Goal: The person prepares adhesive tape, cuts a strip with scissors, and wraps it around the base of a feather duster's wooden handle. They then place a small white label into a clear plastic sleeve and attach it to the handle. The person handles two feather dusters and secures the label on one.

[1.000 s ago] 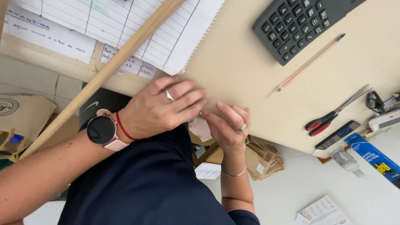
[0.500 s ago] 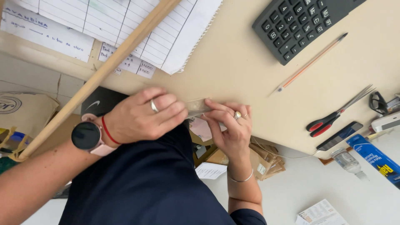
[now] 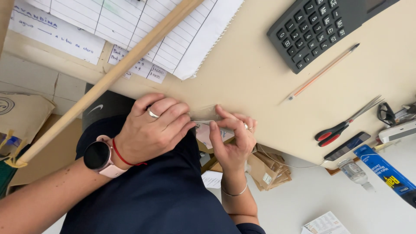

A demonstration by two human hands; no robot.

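Underneath, beige tabletop (image 3: 260, 86), tiled floor (image 3: 30, 73).

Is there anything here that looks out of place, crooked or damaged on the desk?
Nothing looks damaged or spilled. One thing stands out: a long wooden stick lies diagonally across the lined notepad and sticks out past the desk edge. Both hands, left hand and right hand, pinch a small clear plastic piece at that edge.

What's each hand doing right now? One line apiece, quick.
Left hand: fingers curled, pressing on a small clear packet at the table edge.
Right hand: closed, pinching the same packet.
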